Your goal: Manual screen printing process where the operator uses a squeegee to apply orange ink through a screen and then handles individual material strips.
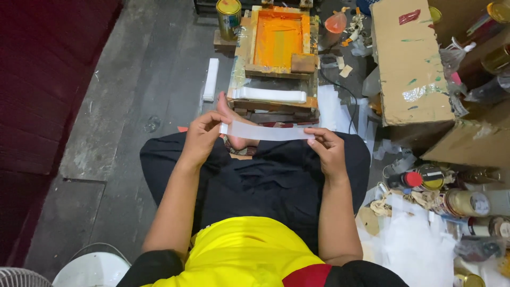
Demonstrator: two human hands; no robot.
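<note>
A pale translucent strip [267, 131] is held level over the lap of a person seated on the dark plank floor [133, 90], its two ends pinched by the closed fingers of the left hand [201, 134] and the right hand [328, 149]. Just beyond it, on the floor, an orange-stained wooden screen frame [278, 40] is stacked, with a white strip bundle [271, 95] at its near edge. A gold tin [229, 17] is set at the frame's far left corner, a cardboard box [408, 58] to its right.

The white fan [21, 277] and gold tin [468, 280] are cut off by the bottom edge.
</note>
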